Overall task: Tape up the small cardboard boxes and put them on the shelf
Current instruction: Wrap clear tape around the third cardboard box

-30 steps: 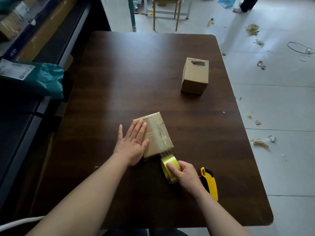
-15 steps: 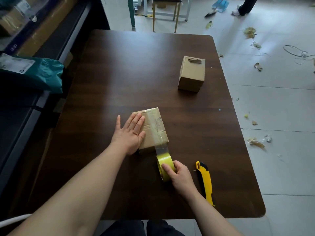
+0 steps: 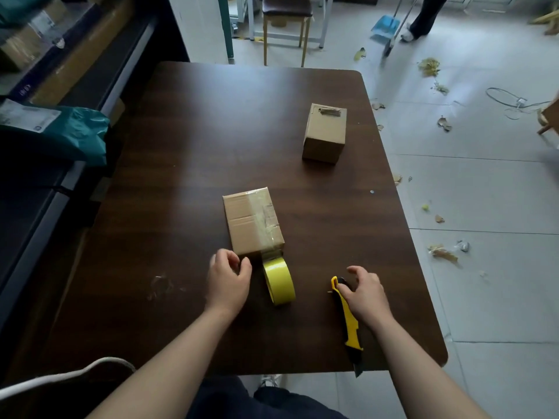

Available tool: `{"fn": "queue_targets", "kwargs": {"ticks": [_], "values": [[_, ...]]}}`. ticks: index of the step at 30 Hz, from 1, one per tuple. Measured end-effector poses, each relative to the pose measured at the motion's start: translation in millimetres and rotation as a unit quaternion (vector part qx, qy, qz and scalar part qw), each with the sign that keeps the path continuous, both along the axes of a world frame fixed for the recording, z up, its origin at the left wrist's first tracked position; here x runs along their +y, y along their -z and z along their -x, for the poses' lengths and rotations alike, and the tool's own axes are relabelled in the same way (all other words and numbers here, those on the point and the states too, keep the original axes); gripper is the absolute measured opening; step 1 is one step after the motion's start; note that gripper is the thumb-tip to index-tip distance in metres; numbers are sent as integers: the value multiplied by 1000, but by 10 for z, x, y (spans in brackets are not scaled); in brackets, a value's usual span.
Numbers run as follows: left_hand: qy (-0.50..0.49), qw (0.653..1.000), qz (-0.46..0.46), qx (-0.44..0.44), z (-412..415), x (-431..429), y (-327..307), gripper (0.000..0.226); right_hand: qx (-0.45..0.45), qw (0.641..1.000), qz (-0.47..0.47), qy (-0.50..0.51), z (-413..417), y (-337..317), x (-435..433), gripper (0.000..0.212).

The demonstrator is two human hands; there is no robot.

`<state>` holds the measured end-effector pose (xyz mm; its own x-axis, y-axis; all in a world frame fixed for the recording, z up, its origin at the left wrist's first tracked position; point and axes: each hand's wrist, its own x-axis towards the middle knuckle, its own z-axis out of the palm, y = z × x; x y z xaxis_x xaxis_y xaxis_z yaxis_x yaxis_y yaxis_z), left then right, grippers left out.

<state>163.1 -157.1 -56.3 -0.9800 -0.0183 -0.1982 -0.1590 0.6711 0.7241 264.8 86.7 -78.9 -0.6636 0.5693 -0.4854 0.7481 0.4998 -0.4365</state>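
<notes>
Your box (image 3: 252, 220) lies flat on the table (image 3: 211, 131), about in the middle and a bit toward your side. Its long axis runs away from you, with the far end leaning slightly left. A clear strip of tape runs along that axis on the right part of the top and drops over the near end, where it's joined to the roll (image 3: 279, 281). The yellow roll stands on its edge just off the box's near end.

Your left hand (image 3: 228, 281) sits right by the box's near-left corner, beside the roll. Its fingers are loosely curled and there's nothing in them that I can see.

Your right hand (image 3: 364, 293) is over the front end of the knife (image 3: 348, 316), fingers arched and spread, not wrapped round it. The knife points away from you too, and its near tip sticks out past the table edge.

The other box (image 3: 325, 134) stands at the far right, well apart. The shelf (image 3: 75, 65) is on your left.
</notes>
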Motion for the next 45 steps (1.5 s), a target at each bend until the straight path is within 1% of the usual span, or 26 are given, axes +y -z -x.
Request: {"fn": "queue_targets", "kwargs": {"ticks": [2,4,5,8,11,13,14,16,18,20,22,23,25,28,30,32,33,35,36,37,38,40,43,45], "values": [[-13,997,-15,-69,-59,110,30,24,-85,996,8,5,-31,63,57,62],[-20,992,-25,-124,-80,214,55,33,-127,992,23,0,-39,108,61,67],[-28,988,-35,-147,-76,259,77,38,-133,991,19,-4,-32,124,61,66],[-52,974,-92,-201,-36,356,149,48,-106,994,-2,35,9,182,94,57],[-42,957,-127,-256,-16,381,169,56,-61,988,6,141,50,217,155,55],[-43,936,-174,-304,-21,363,179,61,-35,981,16,189,70,225,187,58],[-39,927,-187,-323,-23,349,183,67,-32,981,13,193,78,218,191,57],[-16,926,-171,-335,-7,327,211,87,-43,986,-18,159,78,196,176,53],[1,935,-145,-322,50,328,296,102,-63,990,-102,73,84,148,130,55],[4,941,-142,-308,134,360,351,99,-76,981,-172,-51,93,132,89,61],[8,944,-142,-297,199,422,237,89,-83,965,-186,-165,100,166,66,61],[7,945,-144,-292,218,448,198,81,-84,958,-184,-202,102,193,58,58],[7,948,-145,-283,225,481,135,65,-79,953,-171,-236,100,226,67,49],[14,952,-140,-270,226,493,123,53,-69,955,-153,-245,134,224,137,41],[15,949,-156,-272,235,490,137,49,-30,968,-129,-213,168,162,185,41],[6,941,-182,-284,250,496,148,48,60,985,-55,-153,234,17,173,40],[-1,938,-192,-288,256,498,162,49,118,984,-14,-134,292,-75,124,38],[-10,932,-210,-295,261,506,170,47,228,963,33,-139,490,-260,-40,33],[-12,930,-217,-296,263,505,175,47,267,950,59,-151,615,-330,-142,31],[-15,928,-223,-297,265,502,184,47,284,941,92,-162,746,-377,-243,30],[-17,927,-225,-298,266,494,200,46,279,936,126,-173,869,-403,-334,31],[-13,928,-221,-299,284,467,245,44,235,939,168,-189,1062,-368,-460,32],[-6,920,-217,-326,342,399,284,54,187,951,180,-168,1207,-333,-496,31],[-3,916,-197,-350,365,329,323,50,172,954,194,-148,1264,-346,-483,26]]}}
